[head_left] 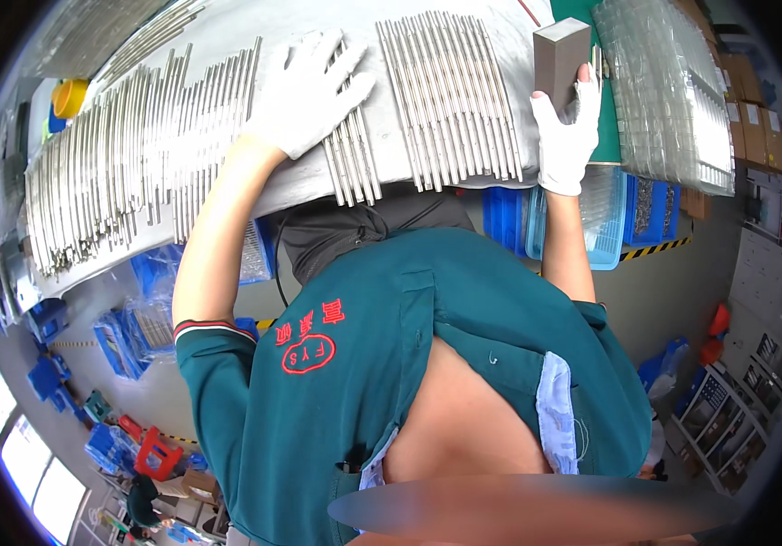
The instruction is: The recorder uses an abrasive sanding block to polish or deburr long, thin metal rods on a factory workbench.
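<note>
My left hand [307,98], in a white glove, lies with its fingers spread over a small group of thin metal rods [352,166], covering their middle part. To the right of it a wider row of similar rods [450,100] lies side by side on the pale table covering. My right hand [569,136] wears a white glove with bare thumb and fingertip showing. It grips the lower end of a grey-brown rectangular block [561,65] with a lighter top face, thumb on the left and fingers on the right.
Many more metal rods [100,173] spread across the table's left side. A yellow round container [70,97] stands beyond them. Clear plastic trays [669,91] are stacked at the right on a green mat [605,150]. Blue bins [650,209] sit below the table's near edge.
</note>
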